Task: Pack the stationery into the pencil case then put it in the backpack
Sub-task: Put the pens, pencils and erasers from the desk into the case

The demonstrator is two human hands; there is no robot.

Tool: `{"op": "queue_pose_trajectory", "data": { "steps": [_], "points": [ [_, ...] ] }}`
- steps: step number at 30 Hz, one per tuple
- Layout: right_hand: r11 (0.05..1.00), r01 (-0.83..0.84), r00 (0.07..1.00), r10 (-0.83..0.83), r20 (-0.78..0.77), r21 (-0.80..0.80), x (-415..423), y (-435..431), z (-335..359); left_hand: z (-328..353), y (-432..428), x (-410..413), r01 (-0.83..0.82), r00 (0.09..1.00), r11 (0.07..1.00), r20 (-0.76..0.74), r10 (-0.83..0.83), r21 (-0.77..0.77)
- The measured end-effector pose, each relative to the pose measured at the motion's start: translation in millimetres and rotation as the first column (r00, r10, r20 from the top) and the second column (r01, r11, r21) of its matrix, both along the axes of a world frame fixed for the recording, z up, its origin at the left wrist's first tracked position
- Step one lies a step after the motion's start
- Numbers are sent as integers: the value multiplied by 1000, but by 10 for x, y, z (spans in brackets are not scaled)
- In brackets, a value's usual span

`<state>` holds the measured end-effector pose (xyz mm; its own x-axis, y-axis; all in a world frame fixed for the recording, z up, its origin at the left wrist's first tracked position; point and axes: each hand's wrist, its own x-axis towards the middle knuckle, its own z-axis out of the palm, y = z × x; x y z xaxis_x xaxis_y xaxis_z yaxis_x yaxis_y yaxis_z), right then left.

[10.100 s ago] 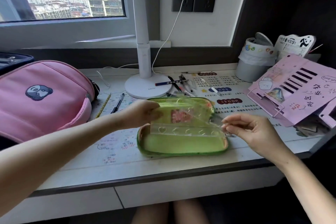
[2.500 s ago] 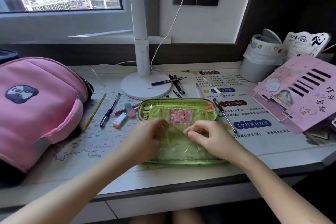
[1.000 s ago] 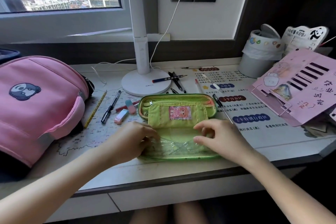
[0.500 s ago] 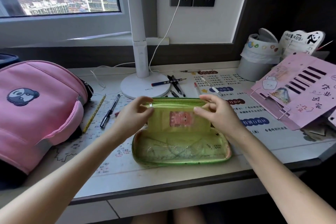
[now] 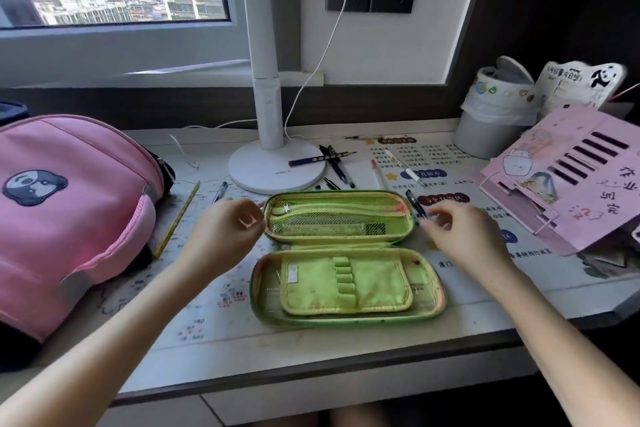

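Note:
The green pencil case (image 5: 346, 314) lies open flat on the desk. Its mesh-pocket lid is at the back, and an inner flap with pen loops is folded down over the front half. My left hand (image 5: 225, 236) hovers just left of the lid, fingers loosely curled and holding nothing. My right hand (image 5: 464, 239) hovers just right of the lid, fingers apart, beside a black pen (image 5: 415, 203). More pens (image 5: 337, 163) lie by the lamp base. A yellow pencil (image 5: 178, 218) and another pen (image 5: 220, 191) lie left of the case. The pink backpack (image 5: 65, 204) lies at the left.
A white desk lamp (image 5: 273, 163) stands behind the case, its cable running to a wall socket. A pink folding stand (image 5: 568, 180) and a white bin (image 5: 491, 121) sit at the right. The desk's front edge is close to the case.
The inner flap that both hands held upright now lies folded down over the front half. Both hands have let go and moved apart to the sides of the lid.

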<state>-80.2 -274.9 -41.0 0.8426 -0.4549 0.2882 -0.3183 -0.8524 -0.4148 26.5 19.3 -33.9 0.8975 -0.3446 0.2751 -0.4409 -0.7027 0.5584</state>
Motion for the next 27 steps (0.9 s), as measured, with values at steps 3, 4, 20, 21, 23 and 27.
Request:
{"op": "queue_pose_trajectory", "data": {
  "steps": [3,4,20,21,23,27],
  "points": [
    [985,126,944,-155,-292,-119,303,-142,-110,-14,-25,116,-80,997,996,-18,79,-27],
    [989,130,929,-147,-340,-74,380,-165,-120,-3,-24,140,-93,995,995,-33,92,-41],
    [774,-617,784,620,-26,-141,78,989,65,-73,-123,-300,425,904,898,4,-428,112],
    [796,-600,799,602,4,-80,92,949,14,-142,-77,-290,408,912,908,7,-410,99],
    [863,-504,862,502,72,19,116,796,-107,-211,72,-225,350,936,935,19,-351,46],
    [916,-393,918,386,92,79,133,599,-267,-243,354,-129,271,957,962,96,-273,31]
  ]
}}
